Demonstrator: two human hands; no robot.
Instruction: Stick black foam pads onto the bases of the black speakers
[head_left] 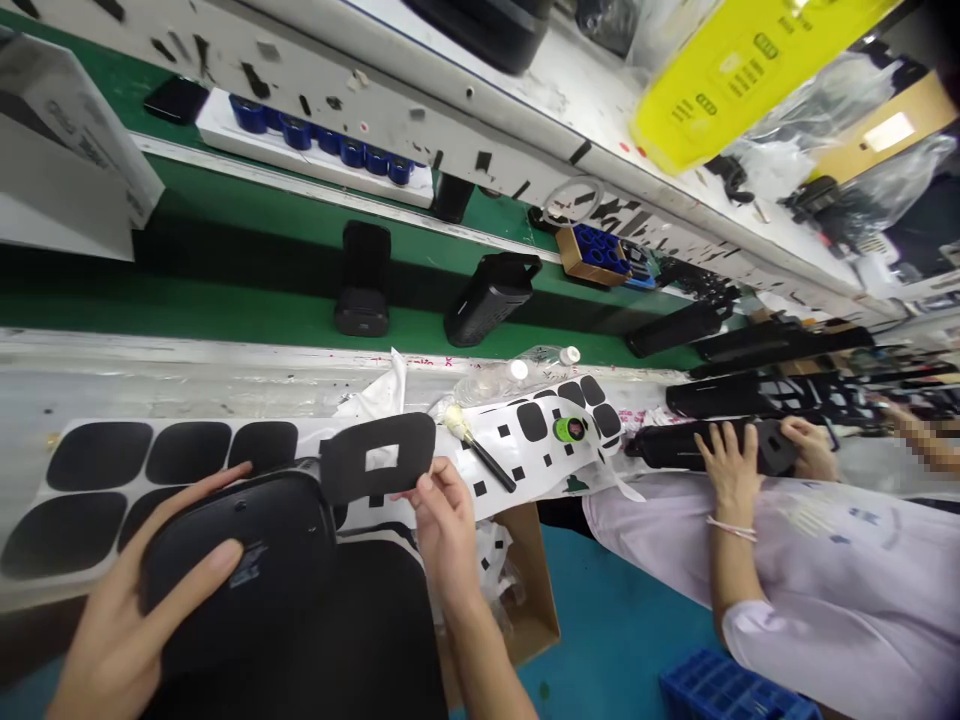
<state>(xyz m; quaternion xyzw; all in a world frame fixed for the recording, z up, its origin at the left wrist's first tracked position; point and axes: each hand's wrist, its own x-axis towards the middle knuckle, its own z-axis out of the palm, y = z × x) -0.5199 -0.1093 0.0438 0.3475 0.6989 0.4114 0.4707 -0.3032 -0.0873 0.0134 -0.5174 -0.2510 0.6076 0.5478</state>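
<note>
My left hand (161, 600) grips a black rounded device (277, 560) at the lower left, its thumb lying across the end face and its fingers behind. Between thumb and fingers, my right hand (446, 510) pinches the lower right edge of a black rounded pad (352, 460) with a rectangular cutout. This pad is just right of the device's top edge; whether the two touch is unclear. Behind my left hand lies a white sheet (56, 450) bearing several black rounded pads. Right of my right hand, a brush (487, 465) with a black handle rests on a white sheet with small black squares.
Black devices (491, 300) stand on the green conveyor (300, 300) beyond the bench. Clear bottles (487, 380) lie near its edge. At right, a co-worker's hands (731, 470) hold another black device. A cardboard box (536, 590) and a blue crate (727, 690) are below.
</note>
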